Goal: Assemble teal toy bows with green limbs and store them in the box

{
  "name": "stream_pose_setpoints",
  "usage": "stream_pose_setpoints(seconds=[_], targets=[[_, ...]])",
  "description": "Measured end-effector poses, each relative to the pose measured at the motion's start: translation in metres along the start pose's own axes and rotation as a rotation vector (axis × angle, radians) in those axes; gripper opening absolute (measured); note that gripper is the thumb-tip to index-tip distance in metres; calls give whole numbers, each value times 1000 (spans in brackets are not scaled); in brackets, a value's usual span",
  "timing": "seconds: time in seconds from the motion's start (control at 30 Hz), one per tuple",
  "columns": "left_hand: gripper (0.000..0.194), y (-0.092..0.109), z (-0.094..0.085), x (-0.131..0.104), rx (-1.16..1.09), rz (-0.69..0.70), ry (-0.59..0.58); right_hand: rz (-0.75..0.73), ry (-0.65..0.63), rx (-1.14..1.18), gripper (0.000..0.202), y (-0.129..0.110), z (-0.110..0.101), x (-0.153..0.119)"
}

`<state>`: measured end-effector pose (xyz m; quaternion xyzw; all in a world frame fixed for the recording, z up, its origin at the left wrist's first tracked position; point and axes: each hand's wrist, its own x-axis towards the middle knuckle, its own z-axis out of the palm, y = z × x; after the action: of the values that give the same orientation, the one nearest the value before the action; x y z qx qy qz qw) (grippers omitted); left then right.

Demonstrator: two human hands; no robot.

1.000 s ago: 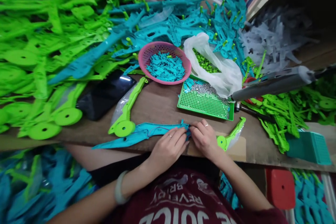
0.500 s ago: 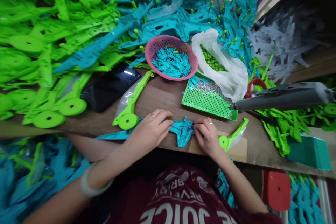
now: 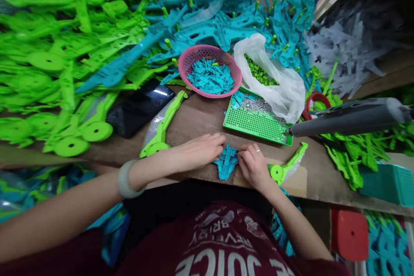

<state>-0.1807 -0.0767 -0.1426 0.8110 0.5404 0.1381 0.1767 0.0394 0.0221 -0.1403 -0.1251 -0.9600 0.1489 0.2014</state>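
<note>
A blue plastic piece (image 3: pixel 226 164) lies near the table's front edge, between my two hands. My left hand (image 3: pixel 207 148) is closed at the piece's upper left, fingers pressed together; its fingertips hide whatever they pinch. My right hand (image 3: pixel 254 164), with a ring, has its thumb and fingers closed on the piece's right side. Beside my left wrist lies a green arm-shaped part (image 3: pixel 164 125) with a round end. To the right of my right hand rests a smaller green part (image 3: pixel 284 168) on cardboard (image 3: pixel 298 182).
Beyond my hands stand a pink basket (image 3: pixel 237 82) of blue bits and a green tray (image 3: pixel 255 126) with small metal pieces. A grey screwdriver (image 3: pixel 343 120) extends in from the right. Green parts (image 3: pixel 67 51) pile up at left; a dark phone-like object (image 3: pixel 139 110) lies nearby.
My left hand has moved right and turned, its forearm now lying flatter across the table edge and covering the green part's round end. My right hand has barely moved.
</note>
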Motion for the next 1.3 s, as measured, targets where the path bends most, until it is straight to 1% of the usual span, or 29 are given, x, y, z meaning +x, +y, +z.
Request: stream_pose_setpoints(seconds=[0.17,0.3,0.47,0.57,0.67,0.77,0.83,0.9,1.0,1.1,1.17,1.3], targets=[[19,1,14,-5,125,42,72,22,22,51,19,1,1,0],[18,0,18,-7,109,79,158,34,36,88,17,1,0,1],[21,3,23,-7,-13,40,157,41,32,130,17,2,2,0],[21,5,25,-4,-26,42,165,69,40,184,18,3,3,-2],[16,4,23,-2,-32,36,168,109,47,244,16,5,3,-2],[13,4,17,-3,-27,41,178,154,35,299,16,7,2,-1],[13,9,14,-6,-10,32,204,184,14,339,16,7,0,1],[15,18,12,-9,30,14,251,202,-16,347,16,6,-2,1],[19,37,16,-11,111,-3,323,201,-89,261,18,2,-4,2],[21,52,23,-10,177,-21,373,205,-203,154,21,-2,-7,4],[20,58,27,-9,199,-39,400,210,-257,106,23,-2,-10,8],[20,60,32,-8,198,-61,424,183,-285,115,22,1,-17,15]])
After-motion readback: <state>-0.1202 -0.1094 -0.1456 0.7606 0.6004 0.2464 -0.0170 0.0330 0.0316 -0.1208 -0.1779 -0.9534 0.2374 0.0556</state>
